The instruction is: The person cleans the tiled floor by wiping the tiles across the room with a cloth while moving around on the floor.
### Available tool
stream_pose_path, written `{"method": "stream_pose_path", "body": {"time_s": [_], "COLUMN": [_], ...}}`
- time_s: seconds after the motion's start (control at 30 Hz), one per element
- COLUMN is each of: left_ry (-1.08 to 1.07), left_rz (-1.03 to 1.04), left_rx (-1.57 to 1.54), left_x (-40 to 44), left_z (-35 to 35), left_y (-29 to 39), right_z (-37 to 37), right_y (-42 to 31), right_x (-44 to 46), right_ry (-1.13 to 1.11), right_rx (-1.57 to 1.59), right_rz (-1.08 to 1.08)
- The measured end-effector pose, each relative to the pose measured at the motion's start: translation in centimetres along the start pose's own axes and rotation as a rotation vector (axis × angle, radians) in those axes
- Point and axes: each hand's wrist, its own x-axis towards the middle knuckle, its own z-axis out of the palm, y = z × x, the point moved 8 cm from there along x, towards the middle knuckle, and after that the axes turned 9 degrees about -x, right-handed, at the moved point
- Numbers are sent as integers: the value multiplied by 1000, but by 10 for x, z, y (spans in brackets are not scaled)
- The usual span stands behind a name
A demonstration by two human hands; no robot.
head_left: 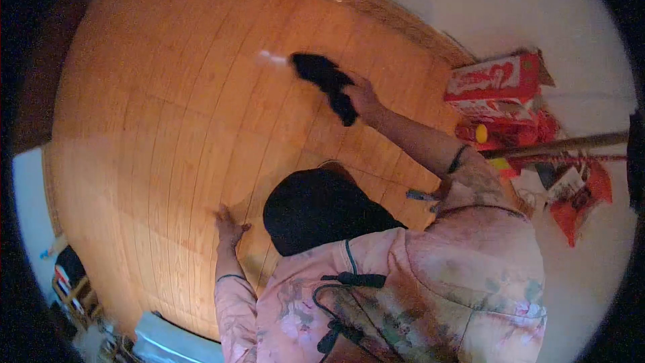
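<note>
My right hand [363, 97] is stretched forward over the wood-plank floor [168, 114], closed on a dark cloth [318, 72]. The cloth is bunched and lies against the planks, its outline slightly blurred. Lower and to the left, my left hand [230, 226] is by the floor with its fingers apart, holding nothing. Between the two arms, my dark-clothed knee [322, 208] is bent over the planks. A pale, shiny patch of reflected light shows on the floor just left of the cloth.
To the right, by the pale wall, are a red-and-white box [497, 77], a red item with a yellow cap [481, 133], a long pole [571, 143] and red bags [584, 205]. A grey-blue object [175, 343] and assorted clutter [77, 289] sit at lower left.
</note>
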Motion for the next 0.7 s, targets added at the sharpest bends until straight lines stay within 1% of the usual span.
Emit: {"method": "stream_pose_path", "body": {"time_s": [0.03,0.1,0.13,0.17,0.2,0.23,0.3,0.37,0.4,0.47,0.53,0.6,0.67,0.7], "left_ry": [-3,-1,-1,3,8,-40,-124,-108,-110,-106,-123,-88,-58,-24], "left_rz": [-3,-30,-57,-82,-109,-118,-143,-125,-116,-124,-146,-140,-137,-115], "left_rx": [-10,-31,-48,-62,-75,-267,-648,-719,-751,-651,-534,-456,-381,-556], "left_x": [2,0,0,-4,-2,-1,-9,-8,-8,-5,-4,-9,-15,-17], "left_z": [1,-1,-2,-2,-2,0,-3,-5,-1,2,5,3,3,2], "left_y": [2,-3,-11,-14,-15,-8,11,5,0,-4,-5,-2,1,7], "right_z": [-49,-177,-215,-270,-321,-333,-319,-286,-268,-238,-206,-176,-145,-95], "right_y": [18,78,90,115,140,149,158,125,101,68,38,19,41,21], "right_x": [-13,-28,-40,-50,-62,-73,-78,-66,-55,-19,33,87,162,171], "right_ry": [139,499,612,801,1027,1079,1208,1251,1258,1252,1210,1166,1175,1171], "right_rx": [-46,-339,-338,-597,-862,-871,-1199,-1296,-1238,-1217,-1291,-1361,-1482,-1548], "right_rz": [1,-48,-14,-97,-129,-111,410,691,709,681,578,474,288,216]}}
